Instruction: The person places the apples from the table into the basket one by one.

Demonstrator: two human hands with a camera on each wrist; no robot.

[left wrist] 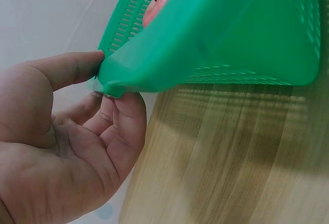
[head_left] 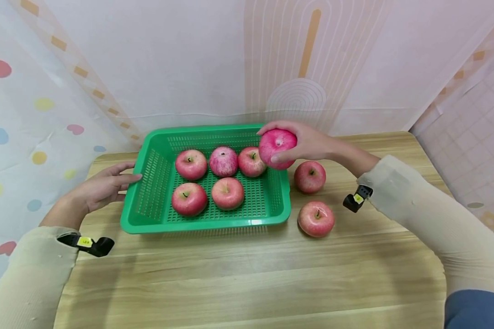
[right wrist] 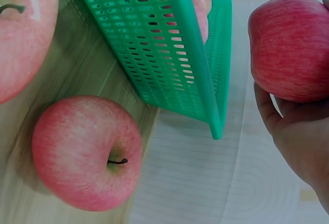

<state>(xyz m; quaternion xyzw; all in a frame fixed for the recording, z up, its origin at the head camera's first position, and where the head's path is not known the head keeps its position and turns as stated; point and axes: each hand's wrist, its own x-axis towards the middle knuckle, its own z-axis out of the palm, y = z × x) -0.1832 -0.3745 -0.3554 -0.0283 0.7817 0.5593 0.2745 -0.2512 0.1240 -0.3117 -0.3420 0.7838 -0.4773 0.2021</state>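
My right hand (head_left: 302,141) grips a red apple (head_left: 276,148), held up over the right rim of a green plastic basket (head_left: 207,227). In the right wrist view that apple (right wrist: 290,49) is above the rim, apart from the basket's wall. With thumb and fingers my left hand (head_left: 107,185) pinches the basket's left rim, as the left wrist view shows at the rim's edge (left wrist: 133,75). Several apples, among them one at the front left (head_left: 189,199), lie inside the basket.
Two more apples, one behind (head_left: 310,177) and one in front (head_left: 316,219), sit on the wooden table (head_left: 247,283) to the right of the basket. A patterned wall covering (head_left: 181,68) rises behind the table.
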